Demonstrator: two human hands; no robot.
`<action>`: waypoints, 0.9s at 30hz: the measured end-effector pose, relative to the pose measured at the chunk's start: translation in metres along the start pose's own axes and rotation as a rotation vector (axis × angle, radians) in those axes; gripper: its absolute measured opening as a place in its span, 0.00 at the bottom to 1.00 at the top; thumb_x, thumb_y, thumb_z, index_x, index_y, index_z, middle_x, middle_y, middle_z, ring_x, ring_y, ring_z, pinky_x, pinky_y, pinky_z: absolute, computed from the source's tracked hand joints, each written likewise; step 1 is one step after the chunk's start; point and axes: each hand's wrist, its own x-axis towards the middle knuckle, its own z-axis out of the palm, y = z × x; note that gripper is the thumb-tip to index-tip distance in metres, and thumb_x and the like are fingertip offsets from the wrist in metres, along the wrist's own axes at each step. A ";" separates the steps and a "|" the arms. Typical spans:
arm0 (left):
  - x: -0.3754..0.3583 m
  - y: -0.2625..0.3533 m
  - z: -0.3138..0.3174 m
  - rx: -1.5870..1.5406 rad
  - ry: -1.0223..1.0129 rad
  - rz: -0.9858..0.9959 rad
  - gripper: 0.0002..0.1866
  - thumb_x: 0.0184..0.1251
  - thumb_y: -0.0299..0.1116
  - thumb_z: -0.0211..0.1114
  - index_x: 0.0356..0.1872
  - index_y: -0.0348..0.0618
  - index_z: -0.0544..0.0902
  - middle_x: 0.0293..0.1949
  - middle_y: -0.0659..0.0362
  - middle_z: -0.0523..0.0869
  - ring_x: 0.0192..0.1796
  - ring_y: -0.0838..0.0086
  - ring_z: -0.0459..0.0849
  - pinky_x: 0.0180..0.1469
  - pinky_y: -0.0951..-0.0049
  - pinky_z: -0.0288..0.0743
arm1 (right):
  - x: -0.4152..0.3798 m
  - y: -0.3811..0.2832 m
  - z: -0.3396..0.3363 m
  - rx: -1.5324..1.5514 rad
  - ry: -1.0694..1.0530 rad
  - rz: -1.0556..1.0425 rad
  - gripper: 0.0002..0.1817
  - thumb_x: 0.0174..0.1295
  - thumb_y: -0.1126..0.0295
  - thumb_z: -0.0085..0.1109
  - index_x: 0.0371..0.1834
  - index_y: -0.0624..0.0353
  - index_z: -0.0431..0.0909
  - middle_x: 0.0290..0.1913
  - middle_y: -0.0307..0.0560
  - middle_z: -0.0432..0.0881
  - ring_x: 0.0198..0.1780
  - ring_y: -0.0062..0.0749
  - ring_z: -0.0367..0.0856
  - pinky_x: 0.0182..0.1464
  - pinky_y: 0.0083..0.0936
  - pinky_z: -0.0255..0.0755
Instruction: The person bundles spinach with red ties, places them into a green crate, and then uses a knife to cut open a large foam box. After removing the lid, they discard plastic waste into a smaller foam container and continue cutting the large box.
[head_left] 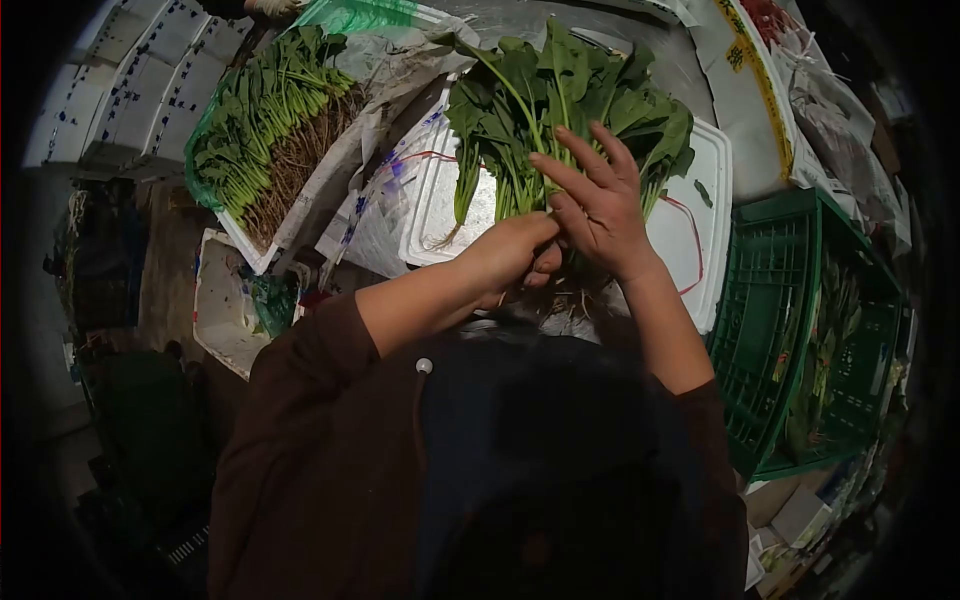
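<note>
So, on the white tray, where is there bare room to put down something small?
Best is perhaps the right side of the white tray, between the right forearm and the rim, but a red band crosses it. A narrow strip lies left of the single stalk. The middle is crowded: leafy bunch, left hand, right hand.

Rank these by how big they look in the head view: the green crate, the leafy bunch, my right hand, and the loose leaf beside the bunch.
1. Green crate and leafy bunch: too alike to rank.
2. Right hand.
3. Loose leaf, clearly smallest.
</note>
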 end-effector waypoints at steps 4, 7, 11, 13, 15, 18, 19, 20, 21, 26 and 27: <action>-0.018 0.023 -0.015 0.536 -0.123 -0.164 0.22 0.69 0.50 0.50 0.39 0.38 0.77 0.24 0.60 0.80 0.23 0.78 0.77 0.25 0.79 0.68 | -0.006 0.018 0.019 -0.053 -0.186 -0.051 0.12 0.57 0.59 0.57 0.44 0.42 0.80 0.58 0.35 0.75 0.63 0.46 0.65 0.63 0.49 0.55; 0.004 0.020 -0.072 1.009 0.388 0.075 0.22 0.66 0.51 0.56 0.37 0.38 0.79 0.26 0.58 0.83 0.27 0.68 0.81 0.31 0.72 0.74 | -0.016 0.017 0.031 -0.136 -0.153 0.011 0.11 0.57 0.59 0.57 0.41 0.45 0.80 0.57 0.36 0.75 0.62 0.46 0.67 0.62 0.48 0.57; 0.030 -0.018 -0.111 1.521 1.050 0.588 0.26 0.57 0.49 0.62 0.49 0.39 0.72 0.36 0.48 0.82 0.37 0.52 0.81 0.41 0.52 0.73 | -0.025 0.016 0.038 -0.151 -0.033 0.030 0.10 0.57 0.60 0.57 0.40 0.48 0.79 0.56 0.37 0.76 0.61 0.46 0.68 0.60 0.45 0.60; 0.037 -0.017 -0.121 1.480 0.970 0.409 0.24 0.58 0.47 0.60 0.46 0.38 0.73 0.33 0.46 0.81 0.36 0.52 0.81 0.42 0.54 0.74 | -0.024 0.017 0.035 -0.150 -0.036 0.025 0.11 0.57 0.61 0.58 0.41 0.48 0.79 0.56 0.37 0.76 0.60 0.46 0.68 0.60 0.45 0.60; 0.039 -0.012 -0.130 1.437 0.880 0.226 0.21 0.58 0.46 0.58 0.43 0.37 0.75 0.31 0.44 0.81 0.35 0.52 0.81 0.42 0.56 0.74 | -0.026 0.016 0.033 -0.148 -0.041 0.029 0.11 0.57 0.61 0.58 0.41 0.48 0.79 0.56 0.37 0.76 0.60 0.46 0.68 0.60 0.45 0.60; 0.011 0.018 -0.130 0.860 0.811 0.430 0.14 0.62 0.38 0.52 0.39 0.36 0.73 0.27 0.49 0.80 0.26 0.62 0.79 0.32 0.63 0.72 | -0.025 0.017 0.034 -0.154 -0.023 0.031 0.11 0.56 0.62 0.58 0.41 0.49 0.79 0.55 0.38 0.76 0.59 0.46 0.69 0.59 0.44 0.61; -0.012 0.037 -0.103 0.642 0.723 0.524 0.12 0.65 0.37 0.51 0.39 0.38 0.73 0.25 0.55 0.78 0.23 0.72 0.74 0.28 0.71 0.67 | -0.026 0.017 0.036 -0.155 -0.014 0.037 0.11 0.56 0.62 0.58 0.41 0.49 0.79 0.55 0.38 0.76 0.59 0.46 0.69 0.59 0.44 0.61; -0.030 0.052 -0.077 0.421 0.630 0.611 0.10 0.67 0.36 0.49 0.40 0.39 0.73 0.23 0.62 0.75 0.21 0.81 0.69 0.24 0.79 0.62 | -0.027 0.016 0.038 -0.157 -0.006 0.040 0.11 0.56 0.62 0.58 0.41 0.49 0.79 0.55 0.38 0.76 0.59 0.47 0.69 0.59 0.43 0.62; -0.041 0.062 -0.056 0.385 0.577 0.651 0.10 0.68 0.36 0.49 0.41 0.40 0.73 0.22 0.63 0.74 0.20 0.82 0.67 0.23 0.81 0.60 | -0.026 0.016 0.038 -0.159 -0.005 0.044 0.11 0.56 0.62 0.58 0.41 0.49 0.79 0.55 0.38 0.76 0.59 0.47 0.69 0.59 0.43 0.62; -0.021 0.056 -0.003 0.362 0.323 0.570 0.14 0.69 0.36 0.48 0.49 0.38 0.66 0.23 0.60 0.76 0.18 0.79 0.71 0.21 0.79 0.64 | -0.022 0.015 0.038 -0.121 0.011 -0.005 0.11 0.56 0.66 0.58 0.43 0.52 0.78 0.54 0.42 0.77 0.57 0.47 0.70 0.58 0.42 0.63; 0.001 0.045 -0.008 0.382 0.333 0.474 0.14 0.69 0.36 0.48 0.49 0.38 0.66 0.24 0.59 0.76 0.19 0.78 0.72 0.22 0.78 0.66 | -0.023 0.015 0.036 -0.125 0.013 -0.003 0.11 0.56 0.66 0.58 0.43 0.52 0.78 0.54 0.42 0.77 0.57 0.47 0.70 0.58 0.42 0.63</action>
